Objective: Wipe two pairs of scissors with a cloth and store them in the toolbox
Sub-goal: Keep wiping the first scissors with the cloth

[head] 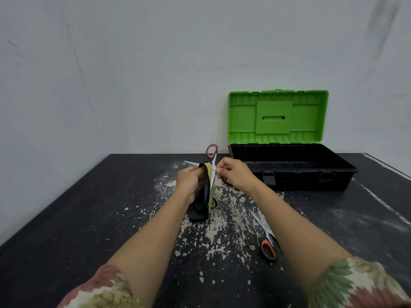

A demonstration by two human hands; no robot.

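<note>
The person holds the red-handled scissors [212, 160] above the worn black table [89, 207], blades spread. The right hand [233, 174] has its fingers pinched near the pivot, while the left hand [190, 180] has its fingers closed around a black-and-green cloth [203, 201] pressed to one blade. The bared tip points left past the left hand's fingers, so a slip could nick them. The orange-handled scissors [265, 236] lie under the right forearm; the green-lidded toolbox [289, 167] stands open behind.
</note>
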